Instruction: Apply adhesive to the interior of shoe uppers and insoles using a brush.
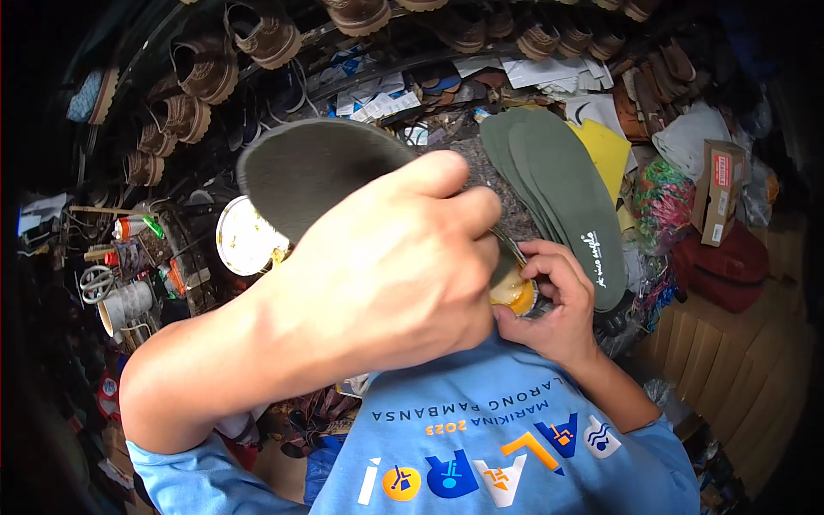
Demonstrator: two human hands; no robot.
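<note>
My left hand (412,249) is closed, its knuckles up, in the middle of the view. A dark green shoe insole (322,172) comes out from behind it toward the far left; the part in my grip is hidden. Close by on the right, my right hand (554,296) has its thumb and fingers pinched on the edge of a small rounded piece (513,287), cream-coloured with wet orange-yellow stuff at its near end. My left fist covers the rest of that piece, so its kind stays unclear. Several green insoles (558,197) lie overlapped beyond my right hand.
A white round container (245,236) with yellow smears stands left of my forearm. Brown shoes (204,69) line the far side. Paper scraps (549,70), a yellow sheet (603,154), a cardboard box (717,193) and a dark red bag (721,266) lie right. A white cup (124,307) sits left among clutter.
</note>
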